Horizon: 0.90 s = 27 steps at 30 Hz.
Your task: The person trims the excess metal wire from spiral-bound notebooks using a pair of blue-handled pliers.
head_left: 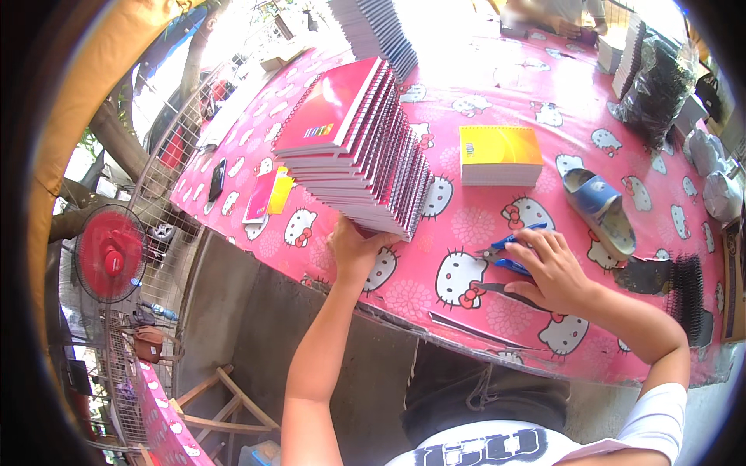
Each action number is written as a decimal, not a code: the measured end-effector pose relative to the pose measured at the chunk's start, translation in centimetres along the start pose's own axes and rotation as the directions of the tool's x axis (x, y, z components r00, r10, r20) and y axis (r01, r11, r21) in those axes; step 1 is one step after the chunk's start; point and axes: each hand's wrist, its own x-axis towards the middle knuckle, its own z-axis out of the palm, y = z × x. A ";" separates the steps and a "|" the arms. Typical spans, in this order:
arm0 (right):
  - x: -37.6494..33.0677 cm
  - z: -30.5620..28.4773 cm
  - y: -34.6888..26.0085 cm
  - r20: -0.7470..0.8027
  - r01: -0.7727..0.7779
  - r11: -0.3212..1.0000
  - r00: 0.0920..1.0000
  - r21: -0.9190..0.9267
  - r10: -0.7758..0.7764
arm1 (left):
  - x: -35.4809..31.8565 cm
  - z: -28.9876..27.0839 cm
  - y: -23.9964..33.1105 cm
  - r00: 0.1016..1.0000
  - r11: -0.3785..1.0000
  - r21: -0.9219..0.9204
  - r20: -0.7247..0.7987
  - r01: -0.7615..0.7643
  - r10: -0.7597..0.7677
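Observation:
My left hand (353, 247) presses against the near bottom edge of a tall, leaning stack of pink spiral-bound notebooks (365, 147) on a pink cartoon-cat tablecloth (466, 225). My right hand (548, 268) rests on the cloth, fingers curled over blue-handled pliers (509, 252) lying next to a thin dark wire piece (517, 295). Whether the fingers grip the pliers is unclear.
A yellow-orange pad stack (500, 154) lies behind the pliers, a blue sandal (602, 211) to its right. Black spiral bindings (685, 287) lie at the right edge, more in a clear bag (660, 81). A red fan (109, 252) stands left. A second stack of notebooks (377, 31) sits farther back.

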 end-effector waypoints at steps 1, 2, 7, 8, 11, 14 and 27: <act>-0.7 0.0 0.1 -0.009 -0.037 0.999 0.999 0.033 0.038 | 0.3 0.4 0.8 1.000 0.998 0.070 -0.008 -0.005 0.006; -1.0 -0.1 0.3 -0.017 -0.075 0.995 0.997 0.066 0.076 | 1.1 0.5 1.9 0.998 0.980 0.197 0.063 -0.007 -0.006; -0.2 0.0 0.4 -0.010 -0.085 0.994 0.996 0.075 0.086 | 7.1 3.6 -0.2 0.997 0.993 0.096 0.039 -0.070 0.067; -0.4 0.0 0.5 0.003 -0.090 0.993 0.996 0.078 0.090 | 8.2 4.5 0.4 0.998 0.985 0.168 0.060 -0.046 0.036; -0.2 0.1 0.5 0.034 -0.117 0.987 0.993 0.107 0.114 | 12.5 7.1 0.4 0.994 0.967 0.248 0.104 -0.057 0.032; 0.2 0.0 0.6 0.050 -0.133 0.984 0.991 0.120 0.128 | 16.3 9.6 0.8 0.988 0.968 0.236 0.149 -0.080 0.046; 15.0 -1.9 10.6 -0.392 -0.287 0.930 0.847 0.231 0.359 | 26.3 22.4 3.2 0.986 0.918 0.393 0.166 -0.058 -0.008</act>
